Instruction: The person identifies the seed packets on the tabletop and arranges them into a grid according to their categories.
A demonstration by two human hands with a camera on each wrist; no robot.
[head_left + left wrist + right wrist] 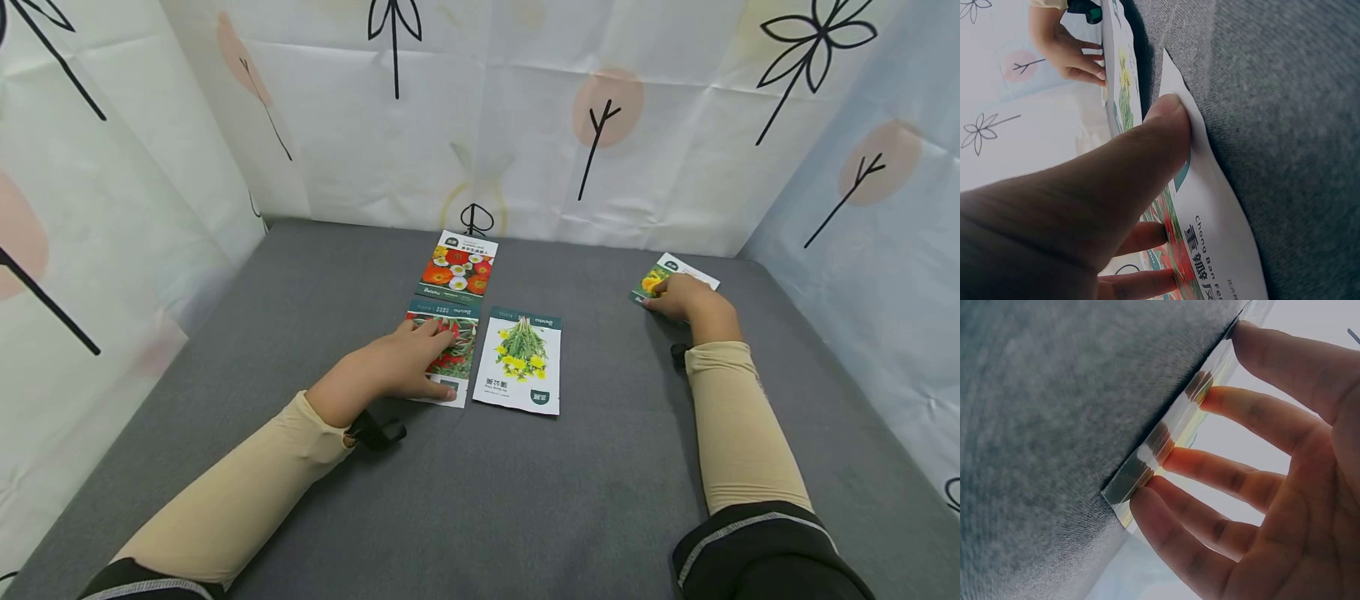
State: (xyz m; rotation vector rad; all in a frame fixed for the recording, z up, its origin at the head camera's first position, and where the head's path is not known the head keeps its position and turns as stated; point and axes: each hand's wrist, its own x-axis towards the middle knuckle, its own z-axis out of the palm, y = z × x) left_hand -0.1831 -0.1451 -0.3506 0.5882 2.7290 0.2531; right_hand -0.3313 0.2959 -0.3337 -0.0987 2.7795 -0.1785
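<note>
My left hand (397, 362) rests with spread fingers on a seed packet (465, 337) printed with red flowers. In the left wrist view, its thumb (1169, 115) presses the packet's white end, whose corner curls up. Far to the right, my right hand (682, 298) touches a seed packet (693, 272) with yellow flowers and partly covers it. The right wrist view shows the fingertips (1147, 506) spread along that packet's edge (1141, 462), close over the cloth. Just right of the left hand lies a seed packet (517, 396) with yellow blooms and green stems.
Above the left hand's packet, another packet (457, 267) with orange, red and white flowers reaches the back edge. Grey cloth (540, 500) covers the table. White printed fabric (510, 125) hangs behind and at both sides.
</note>
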